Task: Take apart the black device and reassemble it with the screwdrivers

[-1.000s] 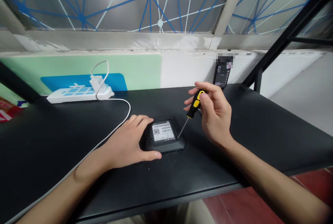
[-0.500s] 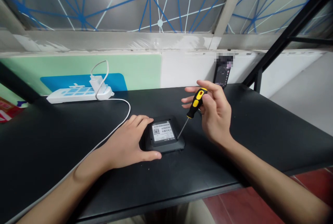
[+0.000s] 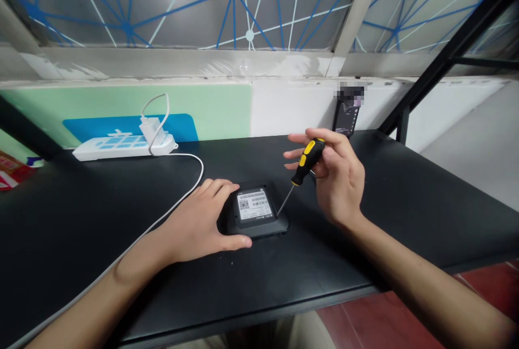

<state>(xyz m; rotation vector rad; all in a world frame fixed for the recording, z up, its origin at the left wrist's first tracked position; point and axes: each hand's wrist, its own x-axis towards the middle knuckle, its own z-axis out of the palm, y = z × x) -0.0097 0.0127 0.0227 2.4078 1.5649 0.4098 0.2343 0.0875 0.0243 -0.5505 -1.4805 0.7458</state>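
A flat black electronic device (image 3: 259, 226) lies on the table with a white label (image 3: 254, 205) facing up, printed with a QR code and barcodes. My left hand (image 3: 205, 222) grips its left side, thumb along the front edge and fingers at the back edge. Between the thumb and forefinger of my right hand (image 3: 339, 176) is a screwdriver (image 3: 308, 160) with a black and yellow handle; the other fingers are spread. Its thin shaft slants down to the left, the tip at the device's right front corner, by the label. Whether a screw sits under the tip, I cannot tell.
A white power strip (image 3: 117, 147) with a plugged-in charger (image 3: 152, 130) stands at the back left. Its white cable (image 3: 178, 200) runs forward past my left arm. A phone (image 3: 346, 113) leans on the wall at the back right. A red packet (image 3: 14, 171) sits far left.
The screwdriver handle has turned about its own axis, and its top has tipped slightly right. My right hand has shifted a little right and down. My left hand and the device have stayed still.
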